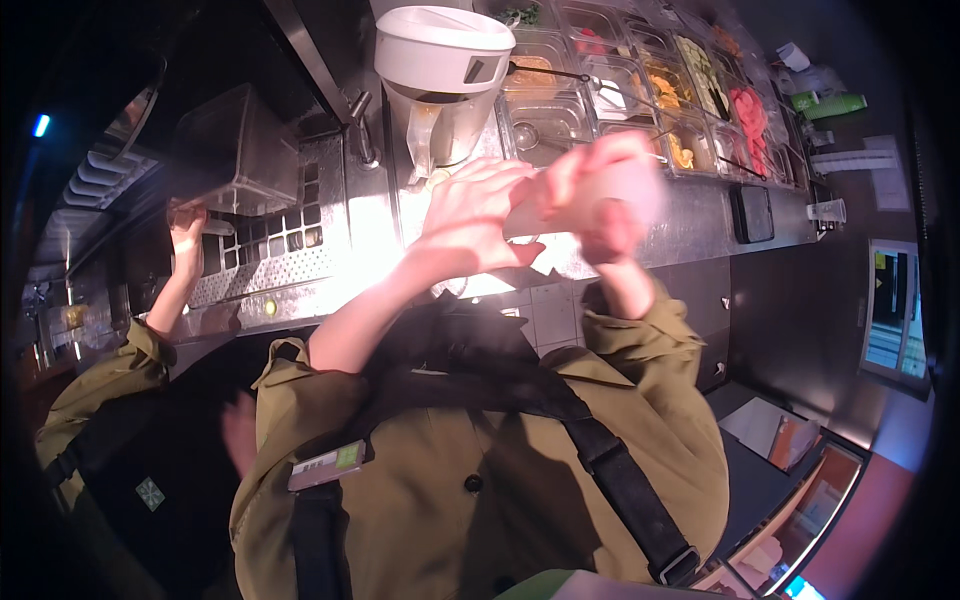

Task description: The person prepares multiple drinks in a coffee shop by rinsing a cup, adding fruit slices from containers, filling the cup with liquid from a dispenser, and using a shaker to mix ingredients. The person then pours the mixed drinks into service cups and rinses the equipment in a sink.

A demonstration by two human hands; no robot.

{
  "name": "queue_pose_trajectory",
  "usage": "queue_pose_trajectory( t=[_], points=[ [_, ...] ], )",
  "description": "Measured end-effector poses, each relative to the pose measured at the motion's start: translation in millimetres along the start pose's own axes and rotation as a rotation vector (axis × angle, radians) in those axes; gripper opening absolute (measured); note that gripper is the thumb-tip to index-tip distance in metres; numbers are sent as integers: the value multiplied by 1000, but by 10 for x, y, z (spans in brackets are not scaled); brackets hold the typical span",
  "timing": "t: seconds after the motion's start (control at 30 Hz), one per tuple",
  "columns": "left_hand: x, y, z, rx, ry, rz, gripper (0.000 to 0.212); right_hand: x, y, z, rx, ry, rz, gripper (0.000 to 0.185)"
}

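Observation:
Above the steel counter (559, 255), my left hand (472, 217) curls its fingers and thumb around a pale, blurred container (525, 217); its exact kind cannot be told. My right hand (607, 195), smeared by motion, grips the same pale container from the right side. Just beyond my left hand stands a large jug (442, 124) with a white upper part and a white lid (446, 26). Behind my hands are clear food pans (547, 124), some holding orange, green and pink foods, with dark-handled utensils lying across several.
A co-worker's hand (187, 217) at left touches a clear plastic bin (244, 157) over a steel drain grid (277, 244). A metal tap (364, 131) stands between bin and jug. At right are a black tray (752, 214), green cups (836, 106) and a clear cup (827, 212).

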State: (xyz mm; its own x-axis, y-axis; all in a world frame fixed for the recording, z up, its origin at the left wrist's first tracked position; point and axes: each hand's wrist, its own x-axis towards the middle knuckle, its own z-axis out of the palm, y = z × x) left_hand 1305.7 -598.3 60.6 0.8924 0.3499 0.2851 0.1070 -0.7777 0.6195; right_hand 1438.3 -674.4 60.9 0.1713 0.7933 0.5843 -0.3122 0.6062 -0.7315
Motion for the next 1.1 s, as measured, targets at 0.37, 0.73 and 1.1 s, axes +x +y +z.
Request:
queue_pose_trajectory(
  t=[0.37, 0.73, 1.1],
  points=[
    [-45, -83, -13, 10, 112, 83, 48, 441, -830, 469, 372, -32, -127, 52],
    [-20, -68, -51, -43, 68, 11, 48, 67, -273, 225, -507, 96, 150, 37],
    [-9, -105, -149, -8, 11, 98, 53, 344, -659, 232, 19, -19, -15, 46]
  ],
)
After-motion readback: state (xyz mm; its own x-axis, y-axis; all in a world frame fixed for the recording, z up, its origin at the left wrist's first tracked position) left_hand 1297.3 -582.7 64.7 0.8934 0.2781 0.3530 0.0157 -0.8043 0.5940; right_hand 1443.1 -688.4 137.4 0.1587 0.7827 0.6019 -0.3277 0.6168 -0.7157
